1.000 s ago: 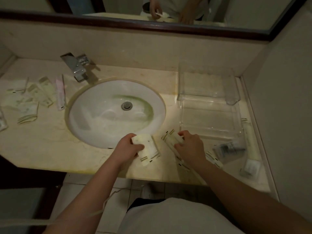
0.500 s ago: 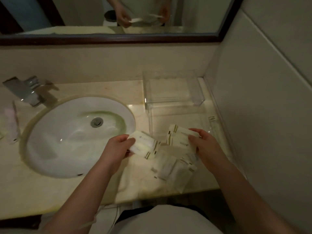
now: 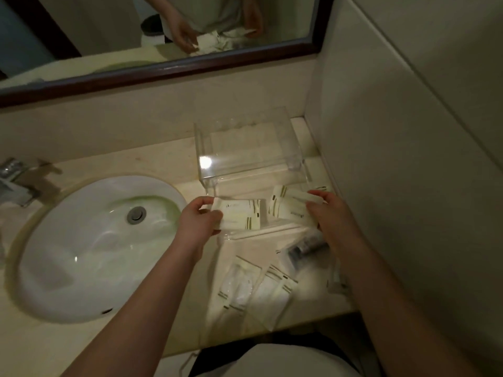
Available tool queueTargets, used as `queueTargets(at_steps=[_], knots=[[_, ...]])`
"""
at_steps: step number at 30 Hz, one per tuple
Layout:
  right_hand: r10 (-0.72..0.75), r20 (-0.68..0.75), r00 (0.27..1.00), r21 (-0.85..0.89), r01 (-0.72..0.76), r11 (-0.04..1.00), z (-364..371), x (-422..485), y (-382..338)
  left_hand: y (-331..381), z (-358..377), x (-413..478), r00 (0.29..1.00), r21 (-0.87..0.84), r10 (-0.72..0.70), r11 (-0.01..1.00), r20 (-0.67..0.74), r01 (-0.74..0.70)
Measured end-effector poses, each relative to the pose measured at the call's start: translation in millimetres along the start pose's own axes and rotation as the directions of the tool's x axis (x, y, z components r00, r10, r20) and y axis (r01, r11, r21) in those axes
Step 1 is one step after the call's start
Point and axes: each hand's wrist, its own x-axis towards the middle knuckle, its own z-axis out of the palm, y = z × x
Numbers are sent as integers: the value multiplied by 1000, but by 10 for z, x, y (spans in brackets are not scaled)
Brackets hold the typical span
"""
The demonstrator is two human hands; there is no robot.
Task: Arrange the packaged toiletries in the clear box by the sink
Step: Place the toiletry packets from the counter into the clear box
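Holding one packet per hand above clear box.
Left hand pinches packet; right hand pinches second packet. Next: lower both inside.

We see a cream packet with dark olive stripes at one end in our left hand, and a second cream packet, striped alike, in our right hand. The box is clear. The sink is white, stained greenish by its silver drain. The counter is pale beige, and the sachets at its near edge are white with dark bars. The mirror frame is dark brown.
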Motion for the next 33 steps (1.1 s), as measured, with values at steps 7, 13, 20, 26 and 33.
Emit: queueTargets(at_steps=[7,13,20,26,33], knots=[[-28,-7,1000,-139,27,990,85,93,-76,-31,5,217,995,140,96,985,8,-97],[-77,29,997,-96,79,992,60,164,-111,-87,4,347,966,216,257,942,33,-258],[-311,156,937,-284,344,895,-14,153,-94,-182,-114,441,856,232,506,824,107,-516],[-333,156,930,-532,364,765,-3,258,16,-356,-199,710,736,466,618,584,275,-665],[-279,116,953,-590,292,752,-8,419,162,-291,-184,816,649,638,601,279,467,-717]])
